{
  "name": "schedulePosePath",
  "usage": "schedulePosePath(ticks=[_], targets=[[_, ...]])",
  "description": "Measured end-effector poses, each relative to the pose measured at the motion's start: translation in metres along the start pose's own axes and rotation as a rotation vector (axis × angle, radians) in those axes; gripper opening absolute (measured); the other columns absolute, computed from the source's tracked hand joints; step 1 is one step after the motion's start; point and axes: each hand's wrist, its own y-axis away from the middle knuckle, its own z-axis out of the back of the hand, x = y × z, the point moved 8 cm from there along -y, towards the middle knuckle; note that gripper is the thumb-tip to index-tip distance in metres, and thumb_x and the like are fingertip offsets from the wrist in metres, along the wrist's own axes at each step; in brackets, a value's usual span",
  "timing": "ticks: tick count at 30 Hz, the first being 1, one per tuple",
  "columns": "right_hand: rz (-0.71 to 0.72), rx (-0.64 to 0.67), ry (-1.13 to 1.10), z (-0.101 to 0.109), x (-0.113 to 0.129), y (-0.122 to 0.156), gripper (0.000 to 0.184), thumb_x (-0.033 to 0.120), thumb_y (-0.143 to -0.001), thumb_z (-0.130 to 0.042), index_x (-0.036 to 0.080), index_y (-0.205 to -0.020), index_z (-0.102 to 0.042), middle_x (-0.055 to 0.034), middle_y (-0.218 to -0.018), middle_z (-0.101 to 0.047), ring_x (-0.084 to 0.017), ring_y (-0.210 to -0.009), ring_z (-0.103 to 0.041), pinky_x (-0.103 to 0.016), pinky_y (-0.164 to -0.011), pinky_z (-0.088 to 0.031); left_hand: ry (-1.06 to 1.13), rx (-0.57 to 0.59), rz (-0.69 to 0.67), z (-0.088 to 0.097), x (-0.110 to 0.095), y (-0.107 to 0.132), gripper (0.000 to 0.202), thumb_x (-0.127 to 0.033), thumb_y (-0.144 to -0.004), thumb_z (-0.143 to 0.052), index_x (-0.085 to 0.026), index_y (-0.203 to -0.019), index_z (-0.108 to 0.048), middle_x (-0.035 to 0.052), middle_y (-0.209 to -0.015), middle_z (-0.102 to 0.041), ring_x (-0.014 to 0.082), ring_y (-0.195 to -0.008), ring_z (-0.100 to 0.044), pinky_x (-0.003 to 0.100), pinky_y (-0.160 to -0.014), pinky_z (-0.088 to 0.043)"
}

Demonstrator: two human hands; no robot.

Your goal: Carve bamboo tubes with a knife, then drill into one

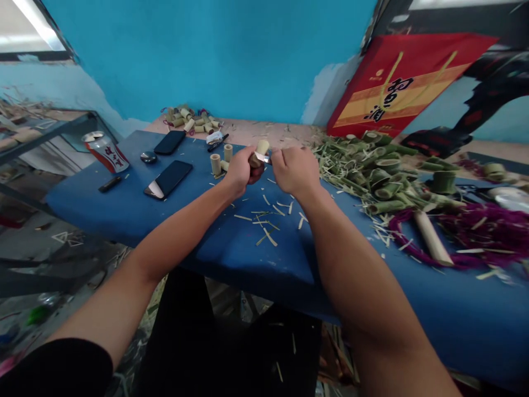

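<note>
Over the middle of the blue table, my left hand [240,170] is closed around a short bamboo piece [263,146], its pale end showing above the fingers. My right hand [296,170] grips a small knife [263,158], whose shiny blade lies against the bamboo piece; the handle is hidden in my fist. Just left of my left hand, short cut bamboo tubes [215,164] stand on the table. Thin bamboo shavings [264,220] are scattered below both hands.
Green bamboo offcuts [372,171] heap up at right, near purple fibre [487,234] and a wooden stick [432,238]. A red paper bag [397,82] leans behind. Phones [168,179], a can [106,151] and a lighter-like black object [109,184] lie left. More bamboo pieces [190,120] sit behind.
</note>
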Motion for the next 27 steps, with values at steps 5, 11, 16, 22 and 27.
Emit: schedulePosePath(ticks=[5, 11, 16, 22, 27], targets=[[0.010, 0.051, 0.006, -0.005, 0.004, 0.000, 0.055, 0.043, -0.105, -0.033, 0.018, -0.079, -0.074, -0.0167, -0.083, -0.073, -0.029, -0.085, -0.065, -0.039, -0.077, -0.044, -0.022, -0.071, -0.066, 0.007, -0.006, -0.002, 0.041, -0.031, -0.109, -0.037, -0.015, -0.083, -0.063, -0.0053, -0.047, -0.039, 0.0072, -0.035, -0.030, 0.019, -0.040, -0.017], [-0.017, 0.025, 0.005, -0.003, 0.003, 0.001, 0.052, 0.041, -0.105, -0.035, 0.017, -0.084, -0.076, -0.0178, -0.086, -0.074, -0.031, -0.090, -0.066, -0.040, -0.079, -0.047, 0.019, -0.111, -0.070, 0.012, 0.001, -0.009, 0.041, -0.045, -0.108, -0.049, -0.018, -0.078, -0.057, -0.0058, -0.048, -0.036, 0.0078, -0.038, -0.033, 0.020, -0.042, -0.020], [-0.043, 0.001, 0.023, 0.000, 0.009, 0.005, 0.053, 0.040, -0.105, -0.033, 0.017, -0.088, -0.078, -0.0194, -0.091, -0.075, -0.032, -0.093, -0.068, -0.042, -0.082, -0.048, 0.054, -0.152, -0.104, 0.015, -0.002, -0.009, 0.045, -0.049, -0.105, -0.056, -0.020, -0.072, -0.050, -0.0059, -0.047, -0.032, 0.0087, -0.041, -0.035, 0.023, -0.043, -0.024], [-0.198, -0.091, 0.031, 0.010, -0.026, -0.005, 0.053, 0.041, -0.104, -0.036, 0.014, -0.096, -0.080, -0.0210, -0.096, -0.076, -0.032, -0.097, -0.069, -0.042, -0.085, -0.050, -0.067, -0.051, -0.024, 0.006, 0.012, -0.003, 0.051, -0.043, -0.109, -0.049, -0.021, -0.064, -0.039, -0.0074, -0.044, -0.028, 0.0047, -0.036, -0.018, 0.021, -0.041, -0.011], [-0.430, -0.155, 0.037, 0.036, -0.085, -0.010, 0.055, 0.041, -0.105, -0.033, 0.011, -0.100, -0.080, -0.0236, -0.101, -0.075, -0.034, -0.099, -0.069, -0.043, -0.085, -0.049, -0.144, 0.128, 0.032, -0.010, 0.024, 0.001, 0.054, -0.042, -0.111, -0.042, -0.020, -0.061, -0.041, -0.0057, -0.043, -0.032, 0.0041, -0.035, -0.019, 0.021, -0.041, -0.009]])
